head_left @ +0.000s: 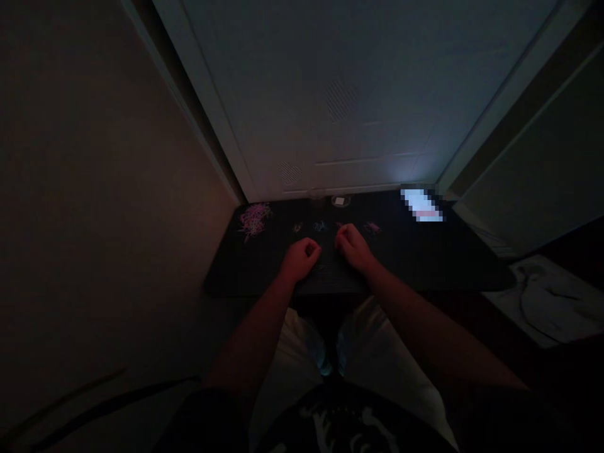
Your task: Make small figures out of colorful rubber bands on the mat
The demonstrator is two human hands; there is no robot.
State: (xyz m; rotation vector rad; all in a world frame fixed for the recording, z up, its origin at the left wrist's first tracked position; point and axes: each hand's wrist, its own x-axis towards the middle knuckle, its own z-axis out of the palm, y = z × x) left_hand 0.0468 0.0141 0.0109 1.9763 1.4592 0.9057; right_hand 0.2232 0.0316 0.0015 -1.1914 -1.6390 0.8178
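Observation:
My left hand [301, 258] is curled above the dark table, thumb and fingers drawn together near its front middle. Whatever it may hold is too dark and small to make out. Just to the right, my right hand [353, 246] is closed too, its fingertips beside a small reddish pile [338, 224] that it partly covers. In a row lie a pale pile [297, 228], a blue pile [319, 226] and a pink pile [372, 228] of thin, strand-like pieces. A larger heap of pink and purple strands [255, 219] sits at the table's left end.
The black table [443, 264] stands against a white panelled door [358, 138]. At its back edge are a small round clear dish [340, 201] with something white in it and a faint clear container [317, 199]. A bright, blurred-out screen [422, 204] glows at the right.

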